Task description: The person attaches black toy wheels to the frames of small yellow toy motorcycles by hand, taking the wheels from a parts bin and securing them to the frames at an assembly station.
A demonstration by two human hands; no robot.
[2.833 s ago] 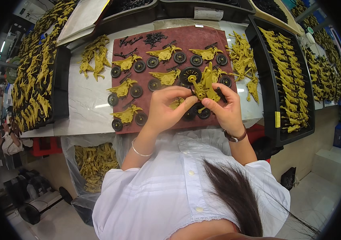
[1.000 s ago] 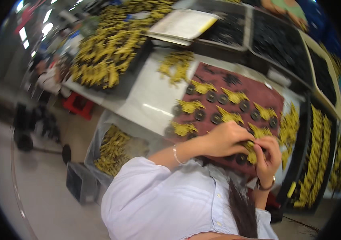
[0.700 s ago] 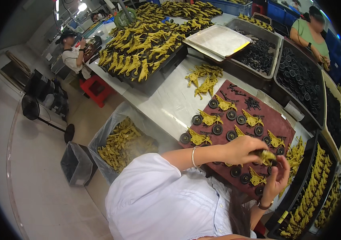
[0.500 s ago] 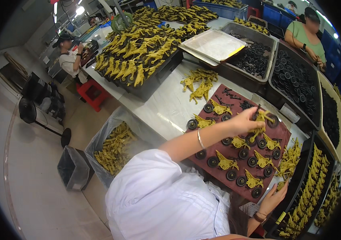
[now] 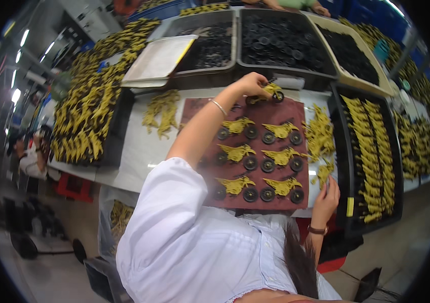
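Note:
At the far edge of the maroon mat (image 5: 295, 113), my left hand (image 5: 253, 85) is closed on a small yellow toy motorcycle (image 5: 274, 90) with black wheels. My fingers cover much of its rear. On the mat, several more yellow toy motorcycle bodies (image 5: 281, 156) lie in rows, each between two black wheels (image 5: 249, 162). To the right of the mat, my right hand (image 5: 327, 201) has its thumb and fingers bent around the near end of a yellow plastic toy part (image 5: 324, 172). That part lies below a loose pile of yellow parts (image 5: 320, 132).
Trays of black wheels (image 5: 288, 43) and small black parts (image 5: 210, 45) line the far side, with a white lid (image 5: 160, 56) over one corner. Black crates of yellow-and-black toys (image 5: 371, 151) stand right and left. More yellow parts (image 5: 161, 112) lie left of the mat. Another person's hand (image 5: 321, 9) shows beyond.
The view has turned and shifted right. My left hand still grips a toy, now held lower with its wheels near the mat's far edge. My right hand's fingers have bent in around the yellow part.

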